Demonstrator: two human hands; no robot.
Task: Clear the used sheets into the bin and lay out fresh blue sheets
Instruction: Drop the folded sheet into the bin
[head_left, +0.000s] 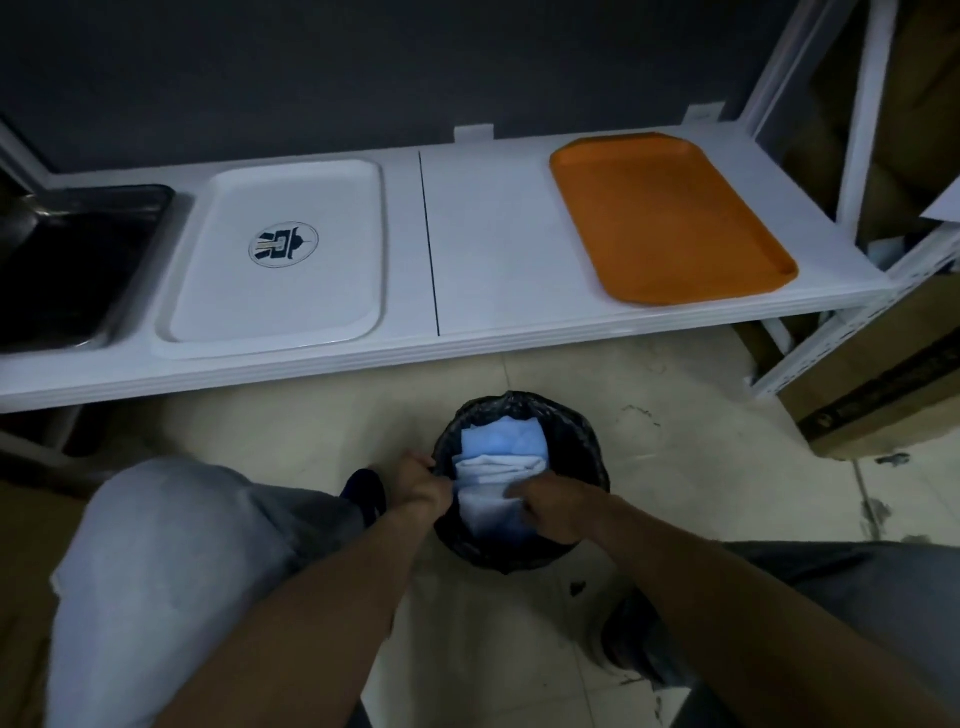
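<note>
Head camera, looking down between 2 bent knees in grey trousers (171, 545), and the action is low on the pale tiled floor (291, 431). A black bag-lined round bin (589, 447) stands there, just in front of the white shelf (488, 270). Inside it sit the pale blue and white folded sheets (498, 452), bunched upright and filling most of the opening, blue layer at the back, white layer towards the person.

Left hand (423, 486) is at the bin's left rim, fingers curled tight over the edge of the black bag, gripping it. Right hand (556, 506) reaches in from the near right side, fingers bent down onto the white layer of the sheets. Touching them, yes; whether it pinches or merely presses, I cannot tell from this angle.

Up on the shelf, 3 trays in a row. A dark metal rectangular tray (78, 260) is at far left. A white rectangular plastic tray with a round dark logo (218, 291) lies just beside it. An orange rectangular plastic tray (670, 218) sits well apart to the right.

Brown cardboard boxes (883, 400) stand beyond the shelf's right end, behind a white metal rack post (862, 119). A dark shoe (366, 493) shows just left of the left hand.
</note>
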